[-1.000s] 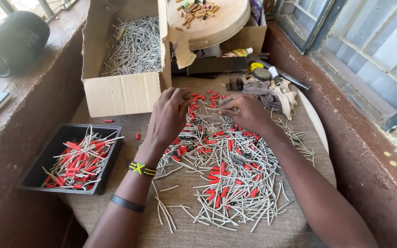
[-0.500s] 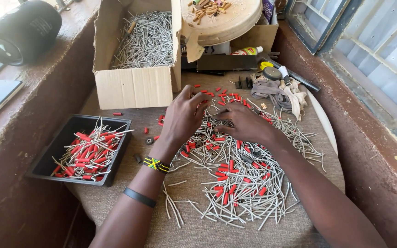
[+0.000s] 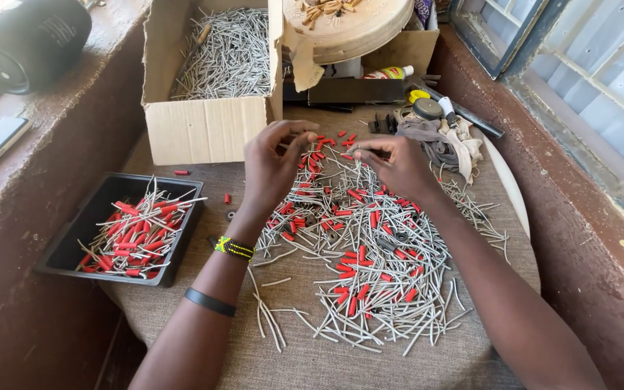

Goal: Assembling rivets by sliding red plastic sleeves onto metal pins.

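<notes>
Fingers of left hand (image 3: 272,167) curled, thumb and fingertips pinched together over the far edge of the pile; looks like a small piece is held but too small to tell. Right hand (image 3: 399,165) same posture, thumb and forefinger closed on what seems a thin grey pin, tip aimed at the left fingers. Hands near, not touching.

Directly under and nearer than the fingers: loose pile of grey pins and red sleeves (image 3: 359,245) spread on the cloth-covered table (image 3: 305,361), mostly unassembled. Left of the left fingers: black tray (image 3: 74,238) with sleeved pins, bottom partly covered. Beyond the left fingers: cardboard box (image 3: 204,123) heaped with bare pins.

Judgement: early to mid stage. Tray stock is small against the pile and box, so the bulk is left.
</notes>
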